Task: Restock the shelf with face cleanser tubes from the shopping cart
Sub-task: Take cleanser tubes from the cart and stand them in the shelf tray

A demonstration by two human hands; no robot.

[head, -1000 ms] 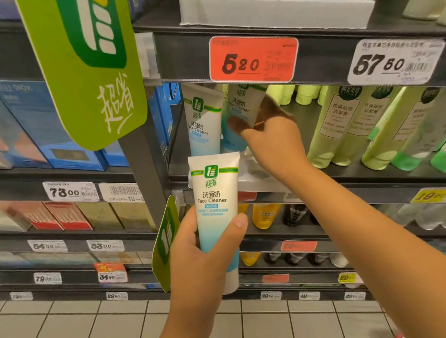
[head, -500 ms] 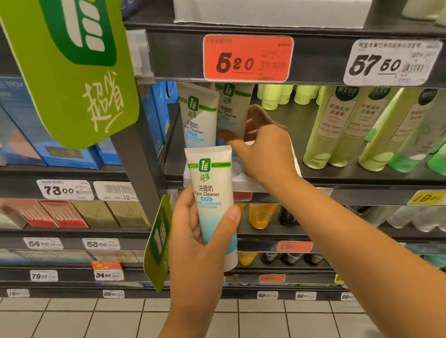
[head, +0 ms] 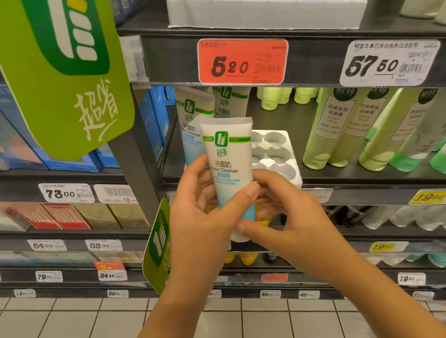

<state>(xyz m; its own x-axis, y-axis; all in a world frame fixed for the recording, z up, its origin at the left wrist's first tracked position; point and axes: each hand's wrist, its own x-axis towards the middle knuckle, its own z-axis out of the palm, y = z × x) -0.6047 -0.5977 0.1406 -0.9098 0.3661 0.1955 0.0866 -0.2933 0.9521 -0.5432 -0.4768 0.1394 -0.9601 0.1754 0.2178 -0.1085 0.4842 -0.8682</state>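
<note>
I grasp a face cleanser tube [head: 228, 154] upright, cap down, in my left hand [head: 199, 220], thumb across its front. My right hand [head: 293, 222] pinches the tube's lower end from 4 o'clock. The tube is in front of the shelf [head: 361, 182]. At its 11 o'clock two more tubes [head: 192, 128] stand on the shelf, and at its 2 o'clock sits a white tray [head: 277, 146].

Free passage to the open wells of the white tray [head: 272, 150], bounded left by two standing tubes [head: 192, 122], right by leaning green bottles [head: 330, 127], above by the upper shelf edge [head: 315, 60] and its orange price tag [head: 242, 62].
</note>
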